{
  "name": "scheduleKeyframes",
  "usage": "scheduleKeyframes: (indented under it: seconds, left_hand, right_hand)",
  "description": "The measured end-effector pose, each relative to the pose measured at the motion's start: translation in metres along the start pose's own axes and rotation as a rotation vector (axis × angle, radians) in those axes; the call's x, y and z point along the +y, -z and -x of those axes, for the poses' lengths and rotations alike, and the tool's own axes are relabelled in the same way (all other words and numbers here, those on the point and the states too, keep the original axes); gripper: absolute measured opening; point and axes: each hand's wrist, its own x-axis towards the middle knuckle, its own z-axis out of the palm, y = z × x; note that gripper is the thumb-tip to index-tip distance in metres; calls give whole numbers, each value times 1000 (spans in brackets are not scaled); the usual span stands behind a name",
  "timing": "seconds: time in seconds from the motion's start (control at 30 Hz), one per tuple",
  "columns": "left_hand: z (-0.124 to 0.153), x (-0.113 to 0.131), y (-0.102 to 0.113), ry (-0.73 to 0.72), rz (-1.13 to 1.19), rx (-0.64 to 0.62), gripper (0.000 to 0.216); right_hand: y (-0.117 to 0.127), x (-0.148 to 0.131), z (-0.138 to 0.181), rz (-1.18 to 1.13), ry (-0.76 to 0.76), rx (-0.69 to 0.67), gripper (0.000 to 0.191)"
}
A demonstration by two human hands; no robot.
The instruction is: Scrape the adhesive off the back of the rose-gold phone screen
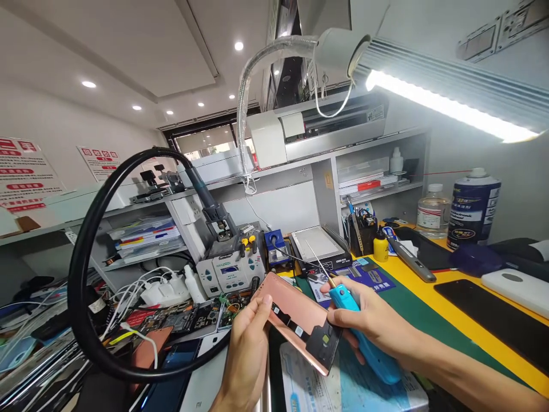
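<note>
My left hand (pixel 251 337) grips one edge of a copper-coloured phone back cover (pixel 298 300), the thumb pressing on its face. Black strips with small white labels run along the cover, and a black patch with a yellowish square sits at its lower right end. It is held tilted above the bench. In my right hand (pixel 364 309) is a blue-handled tool (pixel 373 352) with a long, thin metal shaft pointing up and left. Fingers of that hand are at the cover's right edge; whether they also grip it, I cannot tell. Below lies a pale blue box (pixel 355 380).
A thick black hose (pixel 79 246) loops at left from a soldering station (pixel 231 274). Circuit boards (pixel 171 320) and phones crowd the left side. A lit lamp (pixel 446 109) hangs overhead. At right stand a spray can (pixel 474 209), a clear bottle (pixel 433 212) and a black phone (pixel 493 315).
</note>
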Motion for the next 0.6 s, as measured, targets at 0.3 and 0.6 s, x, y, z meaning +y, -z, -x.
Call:
scheduleKeyframes:
  seconds: [0.3,0.6]
  left_hand:
    - [-5,-4,2,-52,0,63,36]
    - [-4,-5,2,-46,-38,78,35]
  right_hand:
    - [-1,-5,0,-4,29,12,40]
    - [-2,-4,-2,-5,31,37,41]
